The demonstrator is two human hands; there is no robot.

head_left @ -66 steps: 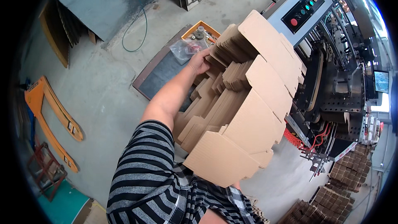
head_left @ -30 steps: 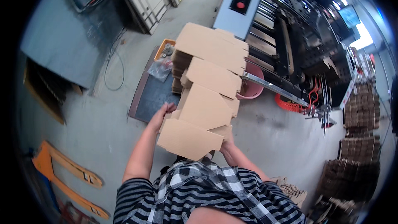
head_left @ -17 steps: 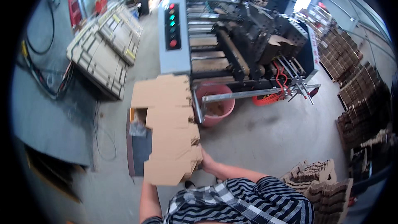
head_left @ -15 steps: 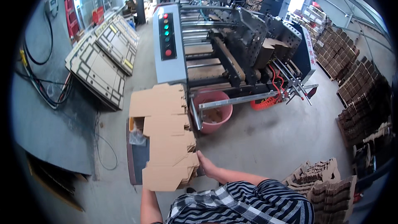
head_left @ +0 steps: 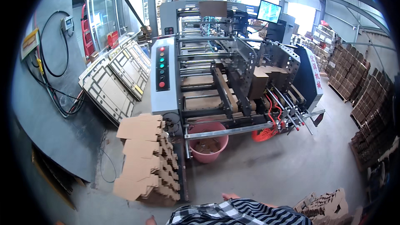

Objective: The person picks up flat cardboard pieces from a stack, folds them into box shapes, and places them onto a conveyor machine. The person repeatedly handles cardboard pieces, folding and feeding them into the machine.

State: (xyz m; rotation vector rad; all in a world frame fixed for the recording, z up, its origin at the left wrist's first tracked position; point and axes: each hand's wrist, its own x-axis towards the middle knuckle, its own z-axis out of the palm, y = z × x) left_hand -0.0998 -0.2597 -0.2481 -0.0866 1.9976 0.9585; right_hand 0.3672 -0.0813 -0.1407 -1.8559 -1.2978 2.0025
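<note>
I see the right hand (head_left: 230, 196) loosely spread, apart from a left hand (head_left: 151, 221) too hidden to tell; a cardboard stack (head_left: 139, 158) stands near left.

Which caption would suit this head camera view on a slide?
Stacked cardboard blanks beside a machine and a pink bin, with the person's right hand apart from the stack.

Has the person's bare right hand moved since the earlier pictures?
Yes, the right hand has moved rightward against the round pink bucket, away from the tan cardboard stack.
</note>
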